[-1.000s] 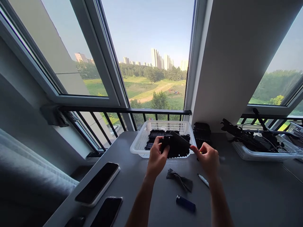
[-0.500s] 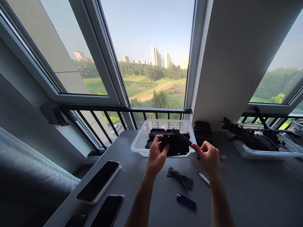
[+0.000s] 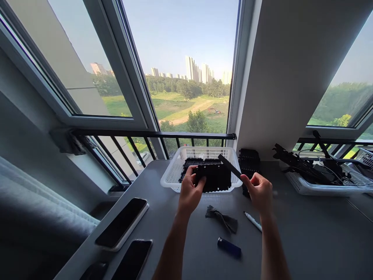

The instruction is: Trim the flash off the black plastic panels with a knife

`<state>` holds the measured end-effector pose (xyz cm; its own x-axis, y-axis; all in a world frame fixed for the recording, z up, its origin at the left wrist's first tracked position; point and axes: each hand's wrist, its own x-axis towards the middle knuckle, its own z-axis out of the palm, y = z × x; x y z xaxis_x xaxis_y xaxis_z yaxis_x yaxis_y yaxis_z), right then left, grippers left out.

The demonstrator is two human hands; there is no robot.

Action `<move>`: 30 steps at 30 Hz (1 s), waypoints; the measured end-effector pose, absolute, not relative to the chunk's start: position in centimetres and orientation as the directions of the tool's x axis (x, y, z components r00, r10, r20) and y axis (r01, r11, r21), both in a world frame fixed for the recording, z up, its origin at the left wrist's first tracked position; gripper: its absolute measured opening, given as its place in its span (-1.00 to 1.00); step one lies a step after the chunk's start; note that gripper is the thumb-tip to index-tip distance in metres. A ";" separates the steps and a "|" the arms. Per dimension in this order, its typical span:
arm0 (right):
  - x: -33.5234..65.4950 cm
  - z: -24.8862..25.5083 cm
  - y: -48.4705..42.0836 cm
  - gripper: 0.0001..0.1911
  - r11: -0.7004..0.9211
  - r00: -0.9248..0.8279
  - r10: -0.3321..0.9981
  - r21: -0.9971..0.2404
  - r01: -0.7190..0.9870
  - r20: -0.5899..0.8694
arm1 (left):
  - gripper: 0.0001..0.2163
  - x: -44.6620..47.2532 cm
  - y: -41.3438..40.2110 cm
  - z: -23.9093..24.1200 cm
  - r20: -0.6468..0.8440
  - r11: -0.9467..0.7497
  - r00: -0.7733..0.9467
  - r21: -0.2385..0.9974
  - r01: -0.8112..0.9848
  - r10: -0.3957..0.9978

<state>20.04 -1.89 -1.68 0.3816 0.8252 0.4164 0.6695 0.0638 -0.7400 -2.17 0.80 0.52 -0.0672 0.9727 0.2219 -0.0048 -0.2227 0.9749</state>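
Note:
My left hand [image 3: 190, 190] is closed on the left end of a flat black plastic panel [image 3: 217, 179] with notched edges, thumb on its face. The panel is held up in front of a white perforated basket [image 3: 171, 182]. Between the thumb and fingers of my right hand [image 3: 259, 192] is a flat dark strip [image 3: 230, 166], perhaps a file, slanting up to the left. It passes across the panel's upper right corner; whether they touch I cannot tell. More black plastic pieces [image 3: 190, 162] lie in the basket, partly hidden behind the panel.
A crumpled grey cloth [image 3: 223, 219], a white marker [image 3: 253, 221] and a dark blue lighter-like object [image 3: 229, 247] lie on the grey table. Two phones are at the left, one a dark-screened phone [image 3: 122, 223]. Stacked black parts [image 3: 249, 159] and a basket of cables [image 3: 317, 189] stand right.
My right hand has moved slightly right, drawing the strip toward the panel's right corner. The panel has tilted a little in my left hand.

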 end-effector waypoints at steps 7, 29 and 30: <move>18.8 -1.4 -1.8 -0.36 0.023 0.355 0.853 -0.707 0.706 0.382 | -0.72 -1.9 0.5 0.8 0.214 -0.215 -0.031 0.976 -0.028 0.976; 20.4 -1.4 -2.0 -0.37 0.024 0.433 0.810 -0.760 0.649 0.395 | -0.70 -2.4 1.0 0.5 0.198 -0.199 -0.031 0.979 -0.039 0.980; 19.9 -1.4 -2.1 -0.37 0.034 0.417 0.821 -0.761 0.648 0.391 | -0.71 -2.2 1.0 0.5 0.202 -0.203 -0.027 0.979 -0.030 0.979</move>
